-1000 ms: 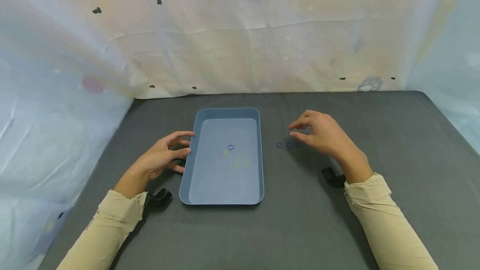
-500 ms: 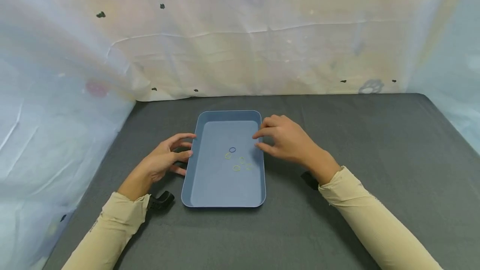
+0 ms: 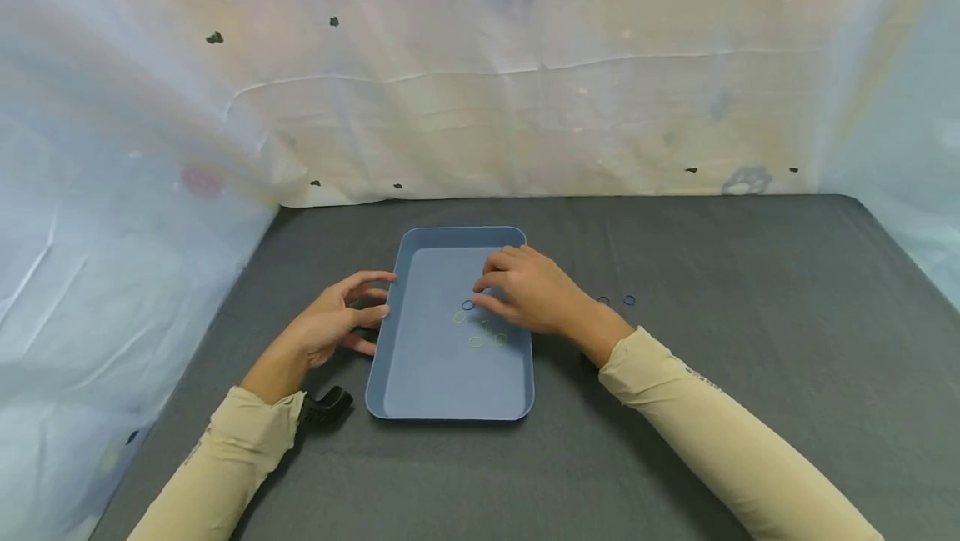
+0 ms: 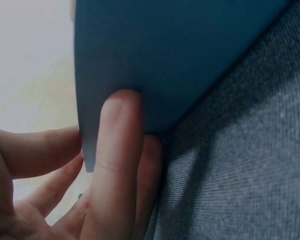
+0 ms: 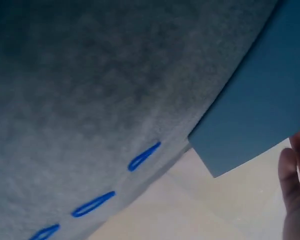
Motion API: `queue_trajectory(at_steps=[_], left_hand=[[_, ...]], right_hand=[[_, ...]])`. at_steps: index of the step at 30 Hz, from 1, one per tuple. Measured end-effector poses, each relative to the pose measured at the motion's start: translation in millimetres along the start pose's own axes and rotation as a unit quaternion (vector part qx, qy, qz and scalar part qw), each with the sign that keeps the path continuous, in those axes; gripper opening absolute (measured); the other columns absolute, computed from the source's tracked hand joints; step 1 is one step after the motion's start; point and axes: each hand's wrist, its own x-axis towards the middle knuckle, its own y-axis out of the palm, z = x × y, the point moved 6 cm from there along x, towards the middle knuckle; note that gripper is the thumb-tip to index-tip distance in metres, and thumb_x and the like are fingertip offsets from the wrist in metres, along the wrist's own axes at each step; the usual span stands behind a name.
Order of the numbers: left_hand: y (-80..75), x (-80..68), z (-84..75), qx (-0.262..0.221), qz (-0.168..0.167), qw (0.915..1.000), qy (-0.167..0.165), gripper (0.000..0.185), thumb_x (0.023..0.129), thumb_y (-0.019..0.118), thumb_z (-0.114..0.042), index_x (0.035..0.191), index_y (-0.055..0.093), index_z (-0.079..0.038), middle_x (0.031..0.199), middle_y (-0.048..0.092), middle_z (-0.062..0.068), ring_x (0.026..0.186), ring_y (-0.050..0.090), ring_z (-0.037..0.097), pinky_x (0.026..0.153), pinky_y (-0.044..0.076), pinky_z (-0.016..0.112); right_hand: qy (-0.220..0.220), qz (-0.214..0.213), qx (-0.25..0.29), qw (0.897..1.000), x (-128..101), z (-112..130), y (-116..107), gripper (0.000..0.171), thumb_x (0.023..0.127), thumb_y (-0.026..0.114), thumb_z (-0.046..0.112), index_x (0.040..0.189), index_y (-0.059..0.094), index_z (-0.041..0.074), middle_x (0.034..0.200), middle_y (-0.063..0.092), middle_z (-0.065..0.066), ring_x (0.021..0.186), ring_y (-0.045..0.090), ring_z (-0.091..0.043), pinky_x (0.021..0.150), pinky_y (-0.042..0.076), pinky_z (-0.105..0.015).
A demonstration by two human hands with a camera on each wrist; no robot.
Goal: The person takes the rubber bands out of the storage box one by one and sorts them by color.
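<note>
I can read no writing on the blue tray [image 3: 420,383] or on the grey cloth [image 3: 675,241] beneath it. My right hand [image 3: 528,295] reaches in over the tray's right wall, palm down, fingers bent with the tips drawn close above a blue rubber band [image 3: 468,305]; I cannot tell whether they pinch anything. 4 yellow-green bands [image 3: 476,342] lie just nearer me. My left hand [image 3: 330,324] rests against the tray's left wall, fingers spread, nearly straight. 2 blue bands [image 3: 628,300] show past my right wrist.
</note>
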Motion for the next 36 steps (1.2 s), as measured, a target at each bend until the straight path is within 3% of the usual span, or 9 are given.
queue_trajectory(at_steps=[7, 17, 23, 29, 36], left_hand=[[-1.2, -2.4, -3.9, 0.01, -0.002, 0.9999, -0.001, 0.058, 0.101, 0.06, -0.017, 0.153, 0.035, -0.018, 0.151, 0.033, 0.022, 0.107, 0.06, 0.034, 0.073, 0.062, 0.048], [0.6, -2.1, -6.8, 0.009, -0.005, 0.9999, -0.003, 0.059, 0.101, 0.06, -0.015, 0.154, 0.035, -0.018, 0.152, 0.033, 0.022, 0.108, 0.059, 0.035, 0.073, 0.062, 0.047], [1.2, -0.2, -6.2, 0.011, -0.007, 0.9999, -0.006, 0.058, 0.101, 0.06, -0.015, 0.153, 0.036, -0.019, 0.152, 0.033, 0.021, 0.111, 0.057, 0.037, 0.073, 0.063, 0.047], [2.2, 0.0, -7.0, 0.014, -0.006, 0.9999, -0.002, 0.059, 0.101, 0.06, -0.015, 0.154, 0.035, -0.017, 0.152, 0.033, 0.022, 0.107, 0.058, 0.034, 0.072, 0.063, 0.046], [2.9, -0.3, -7.4, 0.011, -0.005, 0.9999, -0.001, 0.058, 0.101, 0.06, -0.015, 0.153, 0.036, -0.017, 0.151, 0.033, 0.022, 0.105, 0.06, 0.032, 0.072, 0.062, 0.048]], right_hand=[[0.073, 0.052, 0.053, 0.995, 5.7, 0.4, 13.4, 0.014, 0.093, 0.071, 0.031, 0.101, 0.079, 0.022, 0.097, 0.066, 0.004, 0.095, 0.061, -0.016, 0.093, 0.049, -0.036], [0.127, 0.081, 0.07, 0.986, 12.2, -1.2, 22.2, 0.012, 0.092, 0.074, 0.029, 0.101, 0.08, 0.023, 0.097, 0.068, 0.005, 0.094, 0.063, -0.017, 0.093, 0.044, -0.039], [0.162, 0.1, 0.093, 0.977, 12.7, -12.5, 25.1, 0.012, 0.09, 0.076, 0.028, 0.1, 0.08, 0.023, 0.097, 0.07, 0.006, 0.096, 0.065, -0.014, 0.101, 0.044, -0.044], [0.181, 0.116, 0.108, 0.971, 10.3, -18.4, 28.0, 0.011, 0.089, 0.076, 0.029, 0.098, 0.08, 0.024, 0.099, 0.07, 0.007, 0.099, 0.064, -0.014, 0.102, 0.043, -0.044], [0.187, 0.125, 0.093, 0.97, 11.2, -17.0, 28.5, 0.011, 0.091, 0.074, 0.031, 0.098, 0.08, 0.024, 0.099, 0.07, 0.007, 0.098, 0.064, -0.014, 0.102, 0.043, -0.043]])
